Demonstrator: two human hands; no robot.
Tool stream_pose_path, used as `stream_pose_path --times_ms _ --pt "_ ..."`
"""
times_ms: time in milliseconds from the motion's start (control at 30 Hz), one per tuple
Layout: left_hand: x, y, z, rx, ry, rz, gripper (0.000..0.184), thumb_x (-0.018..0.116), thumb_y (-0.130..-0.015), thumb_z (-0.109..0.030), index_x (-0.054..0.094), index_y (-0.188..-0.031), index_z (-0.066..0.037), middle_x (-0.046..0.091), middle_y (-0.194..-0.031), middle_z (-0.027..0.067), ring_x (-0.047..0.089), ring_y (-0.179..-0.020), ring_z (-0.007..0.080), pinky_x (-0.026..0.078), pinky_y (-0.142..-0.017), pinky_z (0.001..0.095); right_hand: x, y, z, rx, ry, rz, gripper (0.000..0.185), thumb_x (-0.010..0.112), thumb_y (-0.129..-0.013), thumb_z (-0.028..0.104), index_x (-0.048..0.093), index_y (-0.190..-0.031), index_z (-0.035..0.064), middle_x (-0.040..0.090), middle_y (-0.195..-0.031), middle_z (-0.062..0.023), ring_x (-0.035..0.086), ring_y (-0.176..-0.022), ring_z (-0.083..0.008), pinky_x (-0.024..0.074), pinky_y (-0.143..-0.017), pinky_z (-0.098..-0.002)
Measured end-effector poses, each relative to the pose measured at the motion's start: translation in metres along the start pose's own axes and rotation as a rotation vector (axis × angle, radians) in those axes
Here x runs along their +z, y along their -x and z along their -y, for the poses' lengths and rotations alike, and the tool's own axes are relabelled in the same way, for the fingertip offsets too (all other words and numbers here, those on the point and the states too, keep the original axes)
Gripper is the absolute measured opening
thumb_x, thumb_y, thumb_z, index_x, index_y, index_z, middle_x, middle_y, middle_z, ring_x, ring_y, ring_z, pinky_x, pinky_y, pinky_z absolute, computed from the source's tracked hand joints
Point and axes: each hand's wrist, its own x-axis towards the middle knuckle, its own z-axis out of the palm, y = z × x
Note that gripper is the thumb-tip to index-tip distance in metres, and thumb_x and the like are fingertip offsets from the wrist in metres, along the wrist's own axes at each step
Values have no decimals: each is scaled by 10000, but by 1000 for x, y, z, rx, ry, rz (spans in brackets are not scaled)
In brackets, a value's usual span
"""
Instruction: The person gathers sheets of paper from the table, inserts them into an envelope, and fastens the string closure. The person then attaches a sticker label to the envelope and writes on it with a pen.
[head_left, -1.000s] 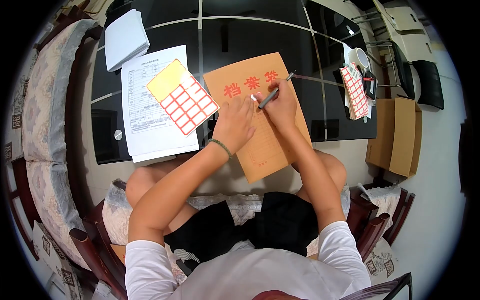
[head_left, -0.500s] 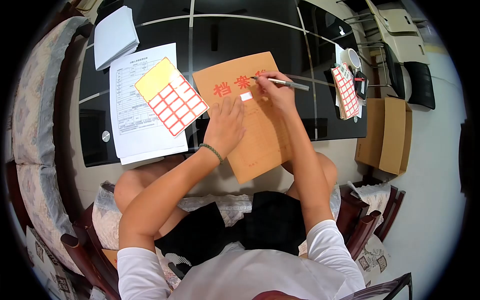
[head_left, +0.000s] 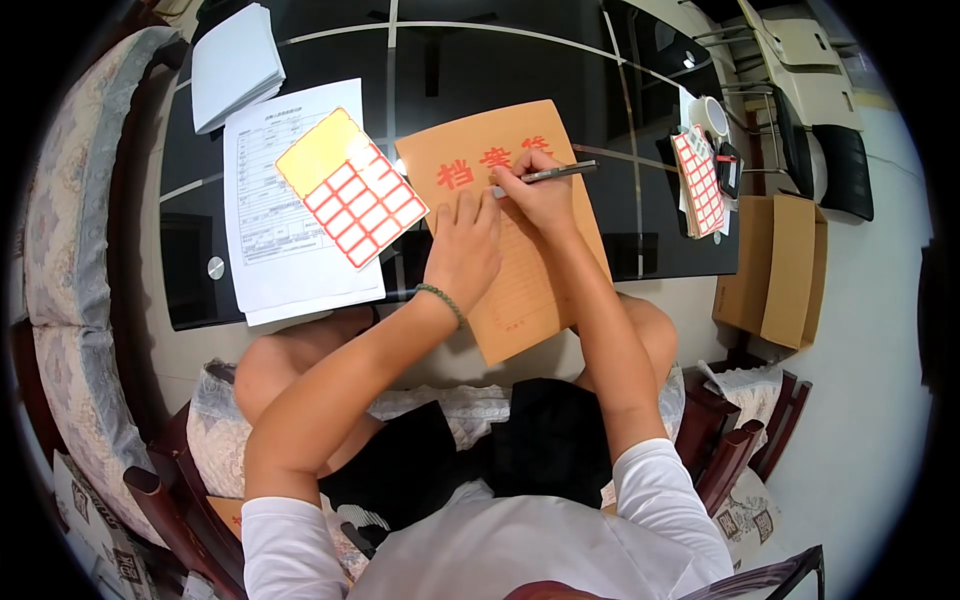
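Observation:
A brown paper envelope [head_left: 530, 290] with red characters lies tilted on the black table, its lower end jutting over the edge. My left hand [head_left: 465, 245] rests flat on its left part, fingers stretched out. My right hand [head_left: 540, 200] holds a grey pen [head_left: 560, 172] over the characters, its shaft pointing right. Between the hands is a small white label [head_left: 498, 191], partly covered by fingers. Left of the envelope, a sheet of red-bordered labels [head_left: 365, 205] with a yellow top part lies over printed forms [head_left: 270, 270].
A stack of white paper [head_left: 235, 65] lies at the back left of the black table [head_left: 460, 80]. More label sheets [head_left: 700, 185], a tape roll [head_left: 710, 115] and a small black object [head_left: 728, 170] are at the right. A cardboard box [head_left: 795, 270] stands on the floor.
The pen swung from pointing down-left to lying nearly level, and my right hand has come back close to my left fingers over the small label. The whole view shifted slightly.

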Motion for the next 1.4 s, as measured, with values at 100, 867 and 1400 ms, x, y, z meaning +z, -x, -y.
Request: stream_pose_path --times_ms 100,867,1400 --pt "0 1 3 -4 42 -62 591 613 -907 -339 586 -1377 19 511 -1458 110 438 -1290 316 394 -1010 461 3 2 -9 65 -3 -65 306 822 -811 102 564 -661 31 597 -606 -5 520 -562 -55 389 -503 -245" --pt "-9 0 4 20 -4 38 695 607 -937 -445 509 -1458 4 479 -1506 97 419 -1327 300 383 -1032 448 2 2 -3 -54 148 -39 337 799 -828 89 527 -633 46 562 -581 11 477 -546 -45 361 -492 -242" --pt "-10 0 4 29 -24 55 701 581 -954 -453 486 -1477 4 467 -1527 94 417 -1324 293 377 -1042 446 -1 1 -9 -67 190 -32 330 780 -826 93 517 -633 41 549 -570 14 466 -542 -46 352 -486 -254"
